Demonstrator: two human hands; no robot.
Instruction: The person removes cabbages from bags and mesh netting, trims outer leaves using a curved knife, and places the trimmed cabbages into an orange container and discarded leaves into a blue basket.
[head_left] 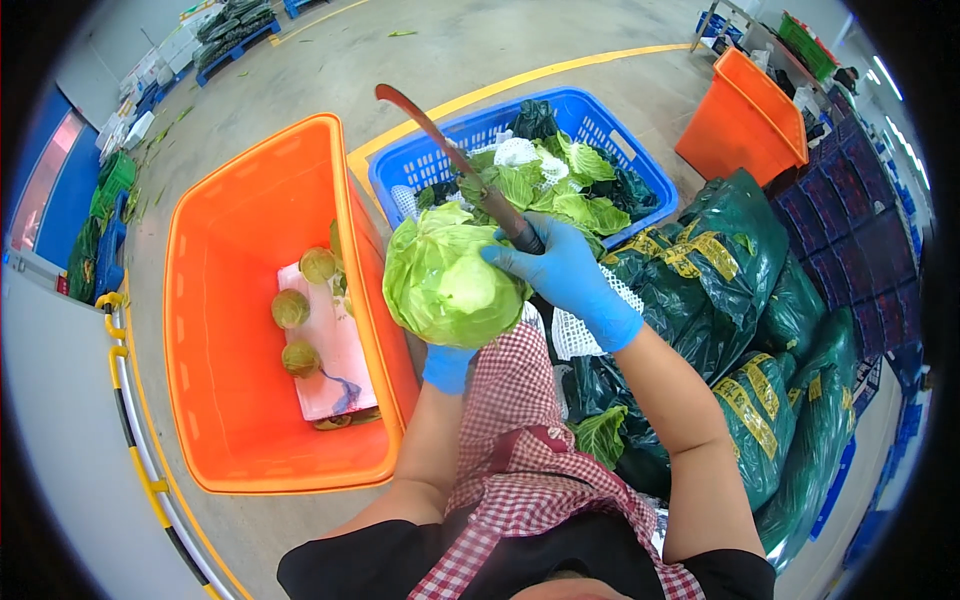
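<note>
A pale green cabbage (pixel 455 285) rests on my left hand (pixel 448 369), which bears it from below. That hand's fingers are hidden under the cabbage; only a bit of blue glove shows. My right hand (pixel 572 272), also in a blue glove, is closed round the dark handle of a curved knife (pixel 460 160). Its rusty brown blade points up and away to the left, with a hooked tip. The right hand's fingertips lie against or just over the cabbage's right side; I cannot tell whether they press on it.
On my left stands a deep orange bin (pixel 230 300) with a pink-white board (pixel 335 345) and several round green-brown pieces inside. Ahead, a blue crate (pixel 600 100) holds leaves and white netting. Tied dark green bags (pixel 720 260) crowd my right. Another orange bin (pixel 740 120) stands beyond.
</note>
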